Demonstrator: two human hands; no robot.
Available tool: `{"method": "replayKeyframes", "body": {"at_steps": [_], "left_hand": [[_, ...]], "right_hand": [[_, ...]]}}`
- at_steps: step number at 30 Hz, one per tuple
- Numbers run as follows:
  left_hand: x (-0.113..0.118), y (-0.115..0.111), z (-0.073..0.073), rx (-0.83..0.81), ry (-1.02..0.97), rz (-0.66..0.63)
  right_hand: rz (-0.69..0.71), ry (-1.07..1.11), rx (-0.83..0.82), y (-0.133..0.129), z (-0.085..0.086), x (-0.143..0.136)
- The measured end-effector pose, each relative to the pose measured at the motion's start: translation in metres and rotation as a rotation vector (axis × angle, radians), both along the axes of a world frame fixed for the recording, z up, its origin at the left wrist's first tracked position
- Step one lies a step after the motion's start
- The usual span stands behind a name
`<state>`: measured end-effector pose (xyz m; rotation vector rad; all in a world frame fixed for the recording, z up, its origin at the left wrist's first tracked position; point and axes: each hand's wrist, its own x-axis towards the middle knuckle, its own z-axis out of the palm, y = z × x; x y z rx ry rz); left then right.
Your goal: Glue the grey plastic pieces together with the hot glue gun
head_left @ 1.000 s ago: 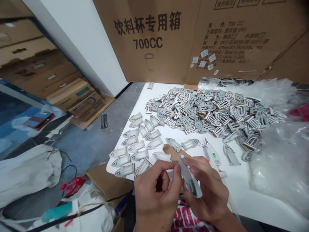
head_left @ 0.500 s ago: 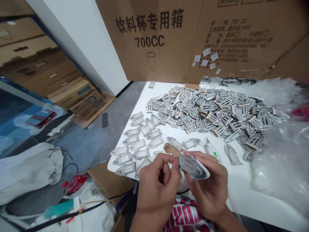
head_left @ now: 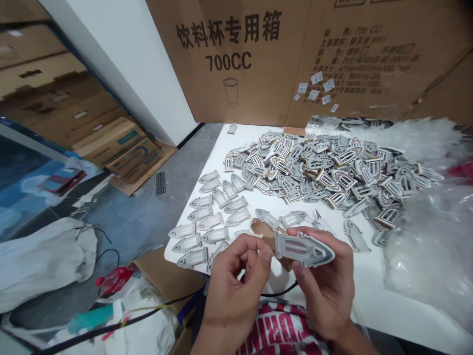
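Observation:
In my right hand (head_left: 328, 281) is a pointed grey-and-white plastic piece (head_left: 303, 249), gripped by its long edges with the tip to the right. My left hand (head_left: 236, 281) is closed in a pinch just left of the piece's flat end; whatever its fingertips hold is too small to make out. Behind my hands a brown cardboard piece (head_left: 263, 231) lies on the white table (head_left: 369, 286). Similar pieces (head_left: 210, 222) lie in loose rows on the left of the table, and a large heap of them (head_left: 314, 167) covers the back.
Clear plastic bags (head_left: 432, 246) cover the table's right side. A large cardboard box (head_left: 240, 98) stands behind the heap. A pointed tool (head_left: 320, 220) lies partly hidden behind my right hand. Boxes and bags sit on the floor at left.
The held piece has turned flatter, its face now more toward the camera, and shifted slightly right with my right hand. My left hand has moved slightly left, away from the piece's end.

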<state>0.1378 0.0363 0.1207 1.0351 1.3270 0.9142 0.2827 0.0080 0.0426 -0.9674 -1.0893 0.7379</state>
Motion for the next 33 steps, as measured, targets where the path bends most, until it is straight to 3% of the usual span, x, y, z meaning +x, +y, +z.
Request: {"method": "replayKeyframes", "body": {"at_steps": [3, 6, 11, 14, 16, 18, 22, 26, 33], "left_hand": [[-0.004, 0.002, -0.003, -0.069, -0.087, 0.005], [-0.008, 0.004, -0.005, -0.078, -0.216, 0.098], [-0.016, 0.004, 0.001, 0.092, -0.616, 0.224], [-0.023, 0.002, 0.002, 0.128, -0.686, 0.183], [-0.025, -0.001, -0.001, 0.167, -0.544, 0.095], [-0.024, -0.003, -0.008, 0.268, -0.243, 0.029], [-0.015, -0.007, -0.017, 0.667, 0.268, -0.064], [-0.012, -0.006, -0.019, 0.883, 0.415, -0.148], [-0.011, -0.009, -0.018, 0.905, 0.495, -0.076]], "right_hand": [[-0.035, 0.008, -0.016, 0.001, 0.003, 0.001], [-0.047, 0.025, -0.055, 0.002, 0.005, 0.002], [-0.033, 0.131, -0.111, 0.002, 0.006, 0.002], [-0.019, 0.183, -0.134, 0.001, 0.004, 0.000], [-0.007, 0.196, -0.150, -0.002, 0.002, 0.000], [0.001, 0.191, -0.166, -0.004, 0.000, -0.001], [0.026, 0.182, -0.173, -0.006, 0.003, -0.001], [0.144, 0.204, -0.126, -0.003, 0.010, 0.001], [0.172, 0.248, -0.134, -0.003, 0.012, 0.000]]}}
